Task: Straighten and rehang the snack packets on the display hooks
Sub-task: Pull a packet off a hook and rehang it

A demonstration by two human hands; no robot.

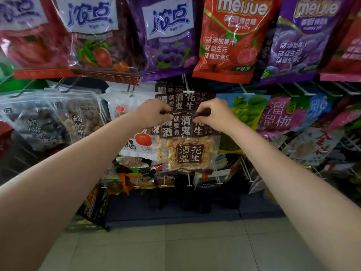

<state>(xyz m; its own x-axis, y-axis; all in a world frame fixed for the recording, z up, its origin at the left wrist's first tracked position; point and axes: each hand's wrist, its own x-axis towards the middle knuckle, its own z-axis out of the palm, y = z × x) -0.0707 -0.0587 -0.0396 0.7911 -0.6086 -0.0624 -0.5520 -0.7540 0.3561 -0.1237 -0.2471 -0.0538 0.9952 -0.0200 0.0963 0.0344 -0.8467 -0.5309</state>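
Both hands are raised at the middle row of a snack display. The left hand [154, 112] and the right hand [213, 114] each pinch the top edge of a dark brown plastic peanut packet with white characters and a clear window of peanuts [185, 145]; the left takes the upper left corner, the right the upper right, fingers curled over the edge. The packet hangs straight down between and below the two hands, its window well under the wrists. Just behind it, above the fingers, an identical brown peanut packet [181, 94] hangs on a white wire hook [185, 83].

Above the hands runs a row of larger bags: a red glossy gummy bag [232, 45] over the right hand and a purple grape candy bag [168, 40] over the left. Right of the right hand hang a green grape-printed packet [248, 110] and, further out, a magenta plum packet [281, 116]. Left of the left hand are clear bags of nuts [48, 122]. Below the forearms lies pale tiled floor [175, 247].
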